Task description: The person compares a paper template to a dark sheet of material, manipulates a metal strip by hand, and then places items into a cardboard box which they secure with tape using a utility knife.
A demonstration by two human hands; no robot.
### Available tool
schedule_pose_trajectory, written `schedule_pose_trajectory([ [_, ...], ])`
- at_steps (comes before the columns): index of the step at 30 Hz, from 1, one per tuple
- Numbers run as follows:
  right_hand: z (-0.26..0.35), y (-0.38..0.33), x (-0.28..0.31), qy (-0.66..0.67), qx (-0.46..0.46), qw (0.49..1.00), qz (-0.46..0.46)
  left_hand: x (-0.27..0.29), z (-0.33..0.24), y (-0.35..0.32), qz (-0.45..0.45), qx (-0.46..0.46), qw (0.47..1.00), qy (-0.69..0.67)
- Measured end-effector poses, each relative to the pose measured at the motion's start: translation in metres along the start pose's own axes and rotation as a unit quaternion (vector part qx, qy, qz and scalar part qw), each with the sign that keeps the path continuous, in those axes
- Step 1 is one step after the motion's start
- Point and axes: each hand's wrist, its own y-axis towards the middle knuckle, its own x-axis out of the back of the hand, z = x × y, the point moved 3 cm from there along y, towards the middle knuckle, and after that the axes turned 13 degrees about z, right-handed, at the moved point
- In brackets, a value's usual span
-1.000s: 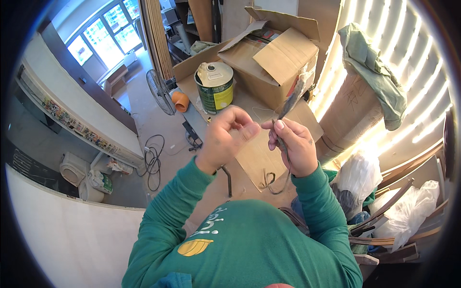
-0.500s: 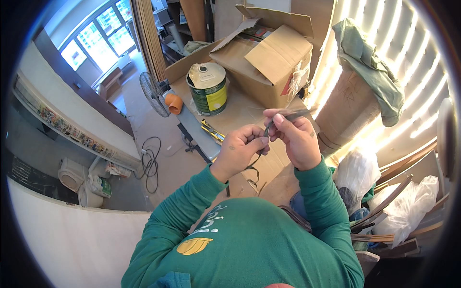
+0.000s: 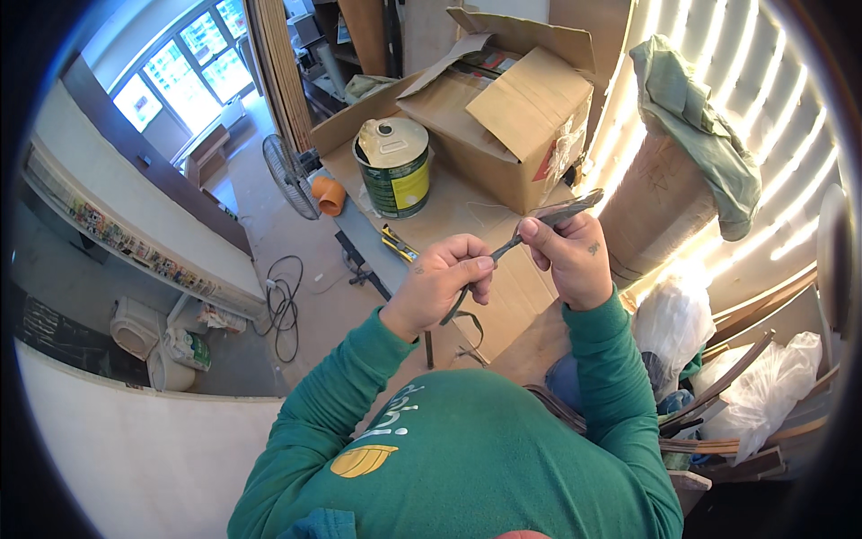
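Note:
My left hand (image 3: 446, 274) and my right hand (image 3: 575, 260) are raised in front of my chest, fingers closed on a long dark strip (image 3: 506, 248) stretched between them. It looks narrow and twisted between my hands. A wider, flatter part of it lies over my right fingers, pointing up and right. From my left hand its thin tail slants down. A thin dark curl (image 3: 479, 334) shows below; I cannot tell whether it joins the strip. Beyond my left hand, a yellow and black utility knife (image 3: 399, 244) lies on the table.
A cardboard-covered table (image 3: 516, 314) bears an opened can (image 3: 392, 171) and a large open carton (image 3: 503, 117). An orange pipe elbow (image 3: 329, 195) and a fan (image 3: 289, 177) are at its left. A black cable (image 3: 284, 305) coils on the floor. Plastic bags (image 3: 777, 391) and wood strips are at right.
My hands have moved apart, the right one to the right, drawing the strip out straighter between them. The wide end now shows more clearly, and the tail slants down past my left hand.

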Motion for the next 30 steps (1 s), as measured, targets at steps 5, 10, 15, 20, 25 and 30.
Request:
schedule_pose_trajectory([
  [5,-0.008,0.007,-0.005,0.064,0.014,0.998,0.004,0.008,0.002,-0.007,0.000,0.006,0.999,0.045],
  [10,-0.009,0.006,-0.021,0.040,0.009,0.997,0.058,0.007,0.005,-0.009,-0.032,0.005,0.999,0.017],
  [15,-0.012,0.005,-0.024,0.048,0.001,0.994,0.101,0.006,0.008,-0.008,-0.006,0.008,0.999,-0.053],
  [20,-0.013,0.000,-0.022,0.056,0.006,0.993,0.101,-0.004,0.003,-0.009,-0.046,-0.028,0.997,0.060],
  [25,-0.014,-0.005,-0.023,0.017,-0.011,0.995,0.100,-0.007,0.000,-0.006,-0.084,-0.135,0.979,0.128],
  [30,-0.014,-0.011,-0.026,0.008,-0.018,0.996,0.089,-0.006,-0.001,-0.005,-0.130,-0.174,0.967,0.131],
])
